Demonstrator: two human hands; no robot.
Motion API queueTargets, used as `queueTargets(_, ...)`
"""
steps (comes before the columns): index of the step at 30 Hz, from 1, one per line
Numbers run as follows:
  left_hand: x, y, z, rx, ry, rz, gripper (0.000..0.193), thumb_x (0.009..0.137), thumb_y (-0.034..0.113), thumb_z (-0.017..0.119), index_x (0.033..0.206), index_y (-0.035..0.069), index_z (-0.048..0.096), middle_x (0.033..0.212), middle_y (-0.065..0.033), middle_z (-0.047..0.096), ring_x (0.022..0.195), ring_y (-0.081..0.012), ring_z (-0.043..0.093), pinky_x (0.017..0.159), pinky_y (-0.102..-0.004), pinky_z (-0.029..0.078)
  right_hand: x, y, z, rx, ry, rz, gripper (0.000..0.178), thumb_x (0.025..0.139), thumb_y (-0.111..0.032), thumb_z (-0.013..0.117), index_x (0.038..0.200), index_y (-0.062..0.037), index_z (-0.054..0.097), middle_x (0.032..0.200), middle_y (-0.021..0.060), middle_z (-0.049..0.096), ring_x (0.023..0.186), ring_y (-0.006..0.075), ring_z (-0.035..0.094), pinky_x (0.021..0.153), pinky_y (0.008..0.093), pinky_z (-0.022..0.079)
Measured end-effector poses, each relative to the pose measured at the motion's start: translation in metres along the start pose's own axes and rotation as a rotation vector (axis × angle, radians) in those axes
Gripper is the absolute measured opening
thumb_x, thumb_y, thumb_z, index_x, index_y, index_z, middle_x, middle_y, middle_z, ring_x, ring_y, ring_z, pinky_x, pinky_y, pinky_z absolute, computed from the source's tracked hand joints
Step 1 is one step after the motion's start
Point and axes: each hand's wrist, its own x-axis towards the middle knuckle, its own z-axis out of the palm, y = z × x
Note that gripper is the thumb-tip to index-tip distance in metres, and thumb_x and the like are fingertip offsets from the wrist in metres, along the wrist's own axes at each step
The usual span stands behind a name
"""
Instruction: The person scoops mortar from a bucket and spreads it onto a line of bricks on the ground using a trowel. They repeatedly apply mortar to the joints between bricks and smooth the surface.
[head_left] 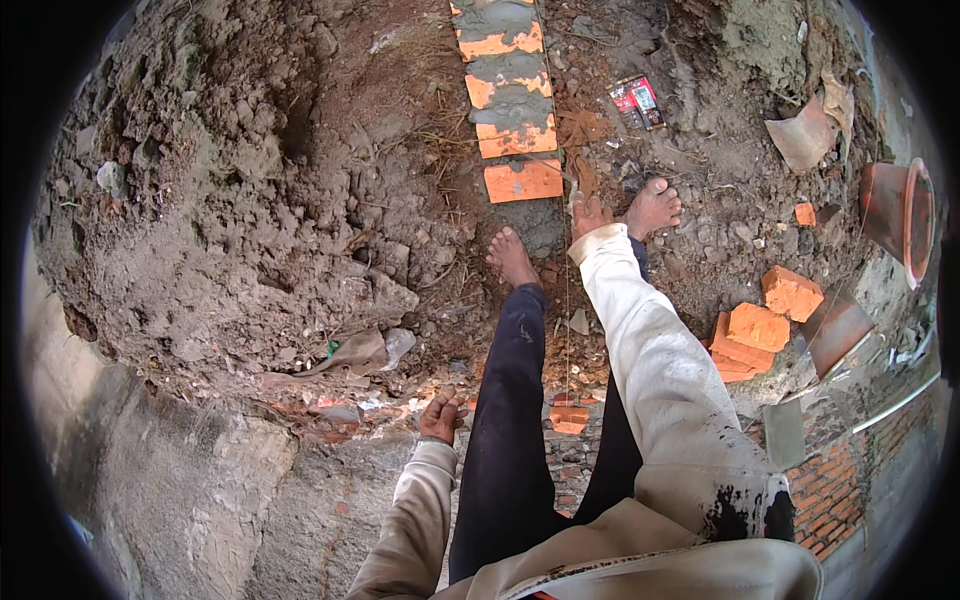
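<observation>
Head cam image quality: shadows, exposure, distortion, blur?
Head view: soft shadows on the soil; right sleeve brighter than left sleeve. Head view: black fisheye rim, brick wall slanting at lower right. Head view: left hand and right hand show no obvious motion blur.

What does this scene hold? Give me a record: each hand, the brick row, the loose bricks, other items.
Left hand: fingers curled, away from the row; contents unclear
Right hand: gripping a thin tool, seemingly a trowel, beside the nearest brick
Brick row: orange bricks end on end, grey mortar smeared on top
Nearest brick: mostly bare orange
Loose bricks: small cluster on the right
Other items: reddish pot lying tipped, red packet right of the row
</observation>
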Motion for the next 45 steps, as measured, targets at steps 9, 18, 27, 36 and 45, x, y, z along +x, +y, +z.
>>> queueTargets(9,0.017,0.050,-0.003,0.116,-0.194,0.055,0.026,0.086,0.019,0.059,0.110,0.009,0.055,0.096,-0.0082,0.064,0.067,-0.0182,0.060,0.057,-0.0285,0.048,-0.227,0.127,-0.143,0.595,0.524,0.270,0.039,0.086,-0.027,0.054,0.118,-0.0041,0.049,0.097,0.0197,0.058,0.090,0.0383,0.058,0.077,0.0421,0.048)
queueTargets(18,0.013,0.163,0.081,0.504,-0.272,0.191,0.023,0.082,0.019,0.062,0.103,0.015,0.057,0.086,-0.0066,0.065,0.063,-0.0158,0.060,0.049,-0.0246,0.044,-0.516,0.513,-0.048,0.455,0.770,1.421,0.030,0.088,-0.025,0.053,0.112,-0.0068,0.053,0.098,0.0108,0.062,0.085,0.0277,0.060,0.071,0.0351,0.048)
queueTargets(27,0.007,0.229,0.121,0.843,-0.159,0.309,0.015,0.081,0.017,0.062,0.095,0.012,0.060,0.078,-0.0058,0.065,0.058,-0.0178,0.061,0.046,-0.0293,0.047,-0.366,0.591,-0.039,0.457,0.173,1.514,0.031,0.087,-0.031,0.049,0.107,-0.0102,0.058,0.099,0.0073,0.064,0.095,0.0209,0.059,0.083,0.0338,0.046)
queueTargets(36,-0.003,0.247,0.169,0.978,-0.174,0.326,0.019,0.080,0.015,0.060,0.097,0.008,0.060,0.084,-0.0076,0.065,0.064,-0.0182,0.062,0.049,-0.0302,0.047,-0.359,0.563,-0.104,1.323,0.675,1.461,0.034,0.082,-0.024,0.066,0.112,-0.0087,0.059,0.092,0.0058,0.065,0.066,0.0209,0.062,0.053,0.0314,0.049)
queueTargets(45,0.011,0.254,0.133,0.653,-0.338,0.085,0.018,0.080,0.015,0.063,0.097,0.013,0.057,0.077,-0.0010,0.061,0.058,-0.0145,0.056,0.046,-0.0272,0.040,-0.405,0.500,-0.128,1.598,1.335,1.399,0.034,0.085,-0.021,0.064,0.111,-0.0023,0.057,0.078,0.0050,0.063,0.048,0.0135,0.055,0.033,0.0251,0.039)
